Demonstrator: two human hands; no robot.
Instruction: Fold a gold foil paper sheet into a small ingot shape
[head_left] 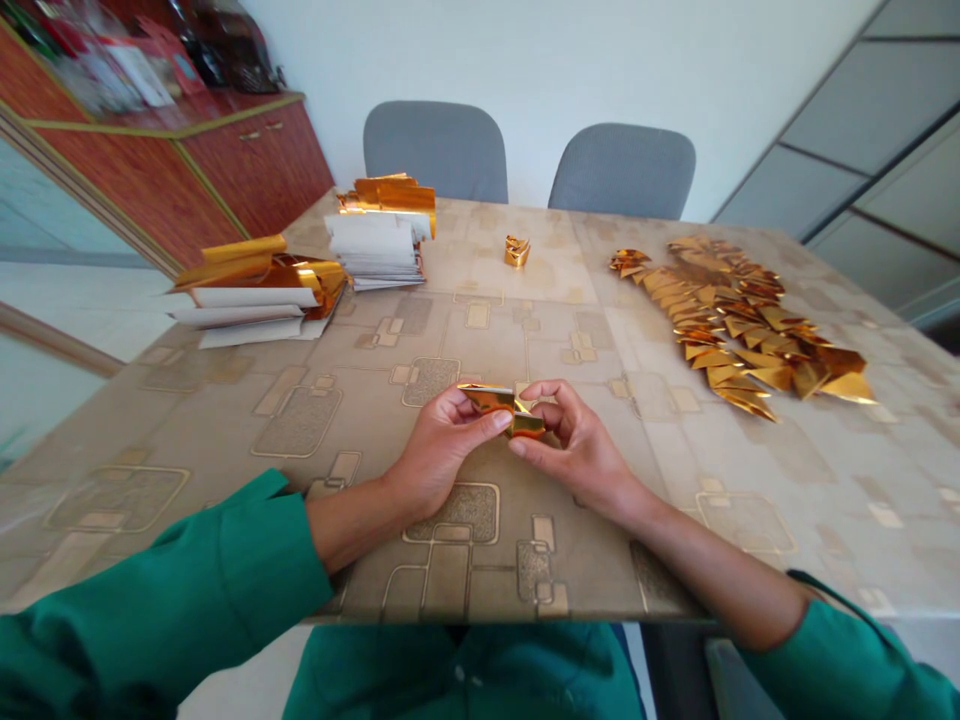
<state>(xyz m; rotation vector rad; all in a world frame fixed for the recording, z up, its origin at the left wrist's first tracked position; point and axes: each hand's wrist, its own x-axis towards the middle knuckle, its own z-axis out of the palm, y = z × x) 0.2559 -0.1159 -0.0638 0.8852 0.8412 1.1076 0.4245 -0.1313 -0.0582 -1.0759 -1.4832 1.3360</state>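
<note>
A cabinet of reddish wood-grain laminate (255, 165) with gold-coloured trim stands at far left, behind the desk (300, 340). The desk top is a glossy beige covering printed with rounded rectangles outlined in gold.

On the desk's left side lies a stack of foil-backed paper strips (255, 295), white on the exposed faces and mirror-gold where the sheets curl over. Just behind it and to the right sits a second, similar stack (382, 235), its gold ends bent upward. At centre far side, a small folded gold foil piece (517, 251) stands alone, well apart from both stacks.

At the near edge, the left hand (442, 450) and right hand (577, 440) are close together, nearly touching at the fingertips. Both are narrowly closed in a pinch on a folded strip of gold foil (499, 408), which is creased, angular and highly reflective. It is held between them, above the desk. Green cuffed sleeves (165, 590) cover both forearms only in part, leaving the wrists bare.

At right lies a long, overlapping mass of small triangular gold foil folds (727, 320), fanned in a curving band. Two grey upholstered chairs (525, 160) stand beyond the far edge, against a white wall (570, 60). Grey panels (847, 130) fill the upper right.
</note>
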